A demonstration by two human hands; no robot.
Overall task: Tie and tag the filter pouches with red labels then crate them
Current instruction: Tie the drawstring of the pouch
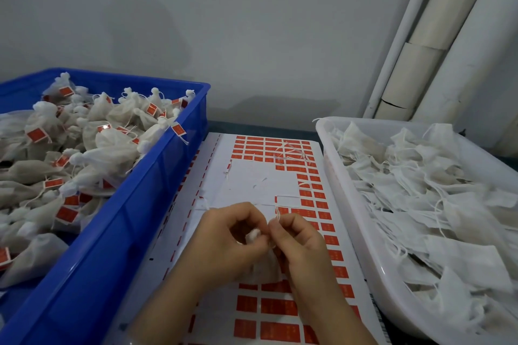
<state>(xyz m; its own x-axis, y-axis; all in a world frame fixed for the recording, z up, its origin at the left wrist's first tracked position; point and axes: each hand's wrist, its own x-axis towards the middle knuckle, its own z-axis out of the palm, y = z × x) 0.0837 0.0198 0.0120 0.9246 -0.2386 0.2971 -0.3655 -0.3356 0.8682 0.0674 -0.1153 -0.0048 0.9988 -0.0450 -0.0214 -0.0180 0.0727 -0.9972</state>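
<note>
The step in hand looks to be the tying. The pouch (263, 265) sits over the near half of the label sheet (252, 176), its neck bunched up between the two hands. To do it well, the person should hold the neck gathered tight while drawing the string (277, 211) snug just under the bunched top, so nothing can spill. A free end should be left long enough to carry one of the red labels (279, 307) (the sheet has plenty unpeeled). The fabric looks thin, so a steady pull seems safer than a jerk.

The left hand (232, 238) has its fingers curled, thumb and fingertips pinching the pouch's neck. The right hand (301, 244) is curled too and pinches the string, whose end stands up above its fingers. Left of the sheet stands the crate (140, 204) of tagged pouches, and right of it the tray (353, 204) of untied ones.
</note>
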